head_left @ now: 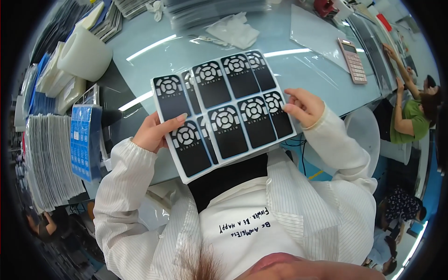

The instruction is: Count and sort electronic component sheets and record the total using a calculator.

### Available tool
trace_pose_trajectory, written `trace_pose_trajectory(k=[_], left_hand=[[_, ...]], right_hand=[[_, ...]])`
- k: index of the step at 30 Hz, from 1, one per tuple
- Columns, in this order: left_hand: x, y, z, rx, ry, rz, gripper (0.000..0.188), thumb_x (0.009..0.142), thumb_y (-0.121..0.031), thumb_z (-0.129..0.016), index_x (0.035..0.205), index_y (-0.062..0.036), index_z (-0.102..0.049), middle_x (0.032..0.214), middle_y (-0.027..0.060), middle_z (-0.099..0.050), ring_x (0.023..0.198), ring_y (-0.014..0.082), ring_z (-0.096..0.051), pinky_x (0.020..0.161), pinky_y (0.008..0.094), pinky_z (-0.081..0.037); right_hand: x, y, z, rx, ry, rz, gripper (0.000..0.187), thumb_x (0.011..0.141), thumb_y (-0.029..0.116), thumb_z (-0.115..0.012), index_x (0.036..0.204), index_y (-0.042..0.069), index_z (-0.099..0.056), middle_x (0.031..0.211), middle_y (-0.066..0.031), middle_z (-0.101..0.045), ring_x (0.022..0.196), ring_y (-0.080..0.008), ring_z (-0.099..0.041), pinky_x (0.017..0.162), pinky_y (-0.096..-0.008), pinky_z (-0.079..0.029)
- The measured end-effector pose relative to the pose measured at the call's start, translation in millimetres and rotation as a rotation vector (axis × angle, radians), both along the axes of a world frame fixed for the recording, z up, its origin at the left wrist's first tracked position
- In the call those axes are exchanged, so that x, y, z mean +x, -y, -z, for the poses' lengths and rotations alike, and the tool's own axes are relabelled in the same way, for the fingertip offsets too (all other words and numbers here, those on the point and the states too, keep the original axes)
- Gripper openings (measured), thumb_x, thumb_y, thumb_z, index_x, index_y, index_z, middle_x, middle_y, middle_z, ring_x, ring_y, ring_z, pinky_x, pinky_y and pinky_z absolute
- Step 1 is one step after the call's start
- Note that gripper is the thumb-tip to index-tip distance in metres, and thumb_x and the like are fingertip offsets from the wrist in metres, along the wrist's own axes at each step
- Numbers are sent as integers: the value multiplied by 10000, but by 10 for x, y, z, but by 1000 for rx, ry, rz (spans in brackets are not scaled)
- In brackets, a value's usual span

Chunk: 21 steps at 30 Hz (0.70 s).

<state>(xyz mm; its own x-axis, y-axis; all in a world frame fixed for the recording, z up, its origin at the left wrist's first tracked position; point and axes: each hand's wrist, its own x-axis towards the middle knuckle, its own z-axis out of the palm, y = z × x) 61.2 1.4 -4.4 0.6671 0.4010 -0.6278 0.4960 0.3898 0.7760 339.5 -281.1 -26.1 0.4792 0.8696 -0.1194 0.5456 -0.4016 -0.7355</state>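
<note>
Overlapping white-bordered sheets (235, 103) of black keypad panel overlays are held tilted over the table's near edge. Each overlay has a ring of pale button shapes at its top and a plain black area below. My left hand (153, 133) grips the sheets' left edge, thumb on top and the other fingers hidden underneath. At the right edge my right hand (305, 107) is half curled, its thumb tip touching the border; whether any fingers reach beneath cannot be seen. One sheet lies shifted sideways over another, so narrow strips of the lower overlays show between columns.
Crumpled clear film (233, 30) and a pink calculator (352, 60) lie on the glossy table (154, 58). To the left stand a white roll (86, 53), a blue wrapped stack (85, 142) and a tall pile of sheets (49, 158). A person in green (406, 122) sits at right.
</note>
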Motion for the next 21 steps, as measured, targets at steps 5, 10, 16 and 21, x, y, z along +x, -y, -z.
trace_pose_trajectory(k=[5, 10, 16, 21], left_hand=[[29, 83, -13, 36, 13, -49, 537, 849, -215, -769, 1272, 34, -550, 1099, 137, -694, 967, 218, -706, 862, 361, -575], [-45, 120, 43, -23, 13, -146, 559, 813, -167, -781, 1278, 32, -543, 1123, 167, -692, 993, 249, -704, 918, 391, -555], [-119, 145, 111, -79, 107, -171, 677, 774, -130, -790, 1349, 15, -462, 1159, 169, -678, 1020, 257, -698, 920, 404, -561], [-117, 245, 9, -4, 192, -128, 721, 755, -116, -796, 1377, 4, -450, 1191, 170, -662, 1051, 270, -688, 941, 417, -553]], right_hand=[[-265, -224, -172, 3, 71, -63, 445, 943, 243, -636, 1327, 23, -584, 847, -57, -573, 663, -110, -502, 655, -256, -446], [-106, -211, -30, 58, -186, 34, 427, 927, 241, -683, 1257, -24, -625, 893, -76, -620, 697, -116, -538, 672, -274, -484], [-38, -334, 34, 136, -371, 164, 459, 913, 159, -691, 1306, -53, -579, 1003, -41, -561, 767, -95, -545, 727, -255, -510], [11, -392, 70, 178, -260, 62, 500, 886, 187, -733, 1310, -28, -577, 1022, -44, -510, 822, -99, -495, 805, -257, -479]])
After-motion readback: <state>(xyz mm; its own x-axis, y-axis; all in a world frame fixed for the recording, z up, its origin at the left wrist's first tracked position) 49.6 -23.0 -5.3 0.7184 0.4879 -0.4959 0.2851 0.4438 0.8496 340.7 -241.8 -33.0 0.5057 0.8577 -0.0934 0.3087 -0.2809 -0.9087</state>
